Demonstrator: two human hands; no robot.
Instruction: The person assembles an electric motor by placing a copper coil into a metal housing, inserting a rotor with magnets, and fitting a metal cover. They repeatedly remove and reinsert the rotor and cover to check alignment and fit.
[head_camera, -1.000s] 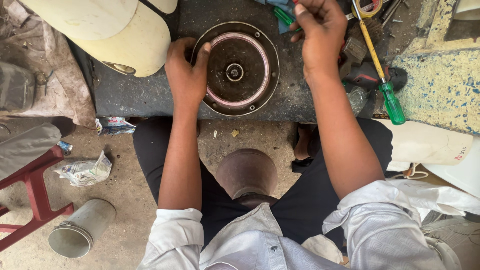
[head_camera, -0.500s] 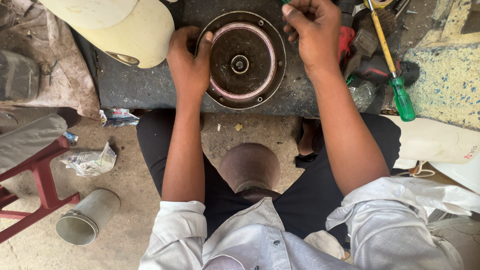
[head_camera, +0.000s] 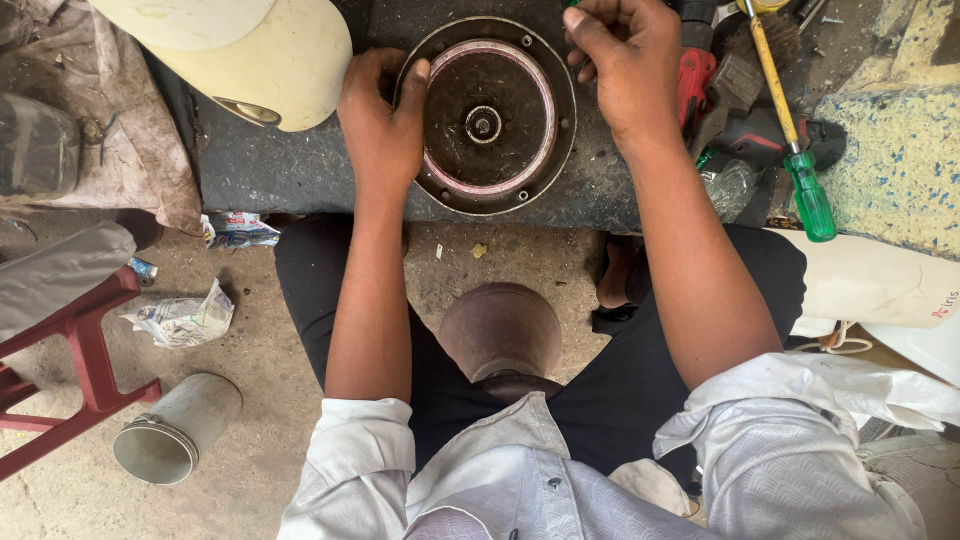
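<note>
A round dark metal disc (head_camera: 487, 115) with a pink ring and a central hub lies flat on a dark block (head_camera: 300, 165) in front of me. My left hand (head_camera: 382, 118) grips the disc's left rim, thumb on top. My right hand (head_camera: 622, 62) hovers at the disc's upper right edge with fingers pinched together; a small green tip shows above it, but what it pinches is hidden.
A cream domed cover (head_camera: 230, 50) lies at the upper left. A yellow-shafted screwdriver with a green handle (head_camera: 795, 140), red tools (head_camera: 695, 85) and a brush lie to the right. A brown metal dome (head_camera: 500, 330) sits between my legs. A metal can (head_camera: 178, 428), red stool (head_camera: 70, 350) and crumpled paper (head_camera: 185, 318) are on the floor at left.
The view has shifted slightly, so the disc sits lower in frame. My right hand has stayed at the disc's upper right edge; my left hand keeps holding the rim.
</note>
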